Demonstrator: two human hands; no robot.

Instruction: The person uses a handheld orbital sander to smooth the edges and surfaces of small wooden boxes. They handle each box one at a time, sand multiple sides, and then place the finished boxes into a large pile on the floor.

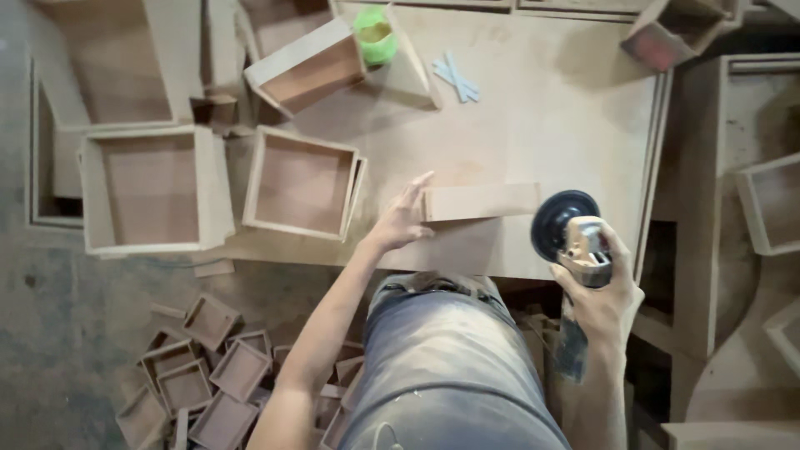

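My left hand (402,218) lies flat on the workbench with fingers spread, its fingertips against the left end of a small rectangular wooden piece (482,201). My right hand (602,287) grips a handheld disc sander (575,233) by its body; the black round pad sits just right of the wooden piece, near the bench's front edge. The wooden piece rests flat on the plywood bench top (533,108).
Open wooden boxes (302,184) (154,190) (307,68) stand on the bench's left half. A green cup (376,35) and pale blue sticks (455,80) lie at the back. Several small wooden boxes (208,375) are piled on the floor at left. More wooden frames (771,204) stand at right.
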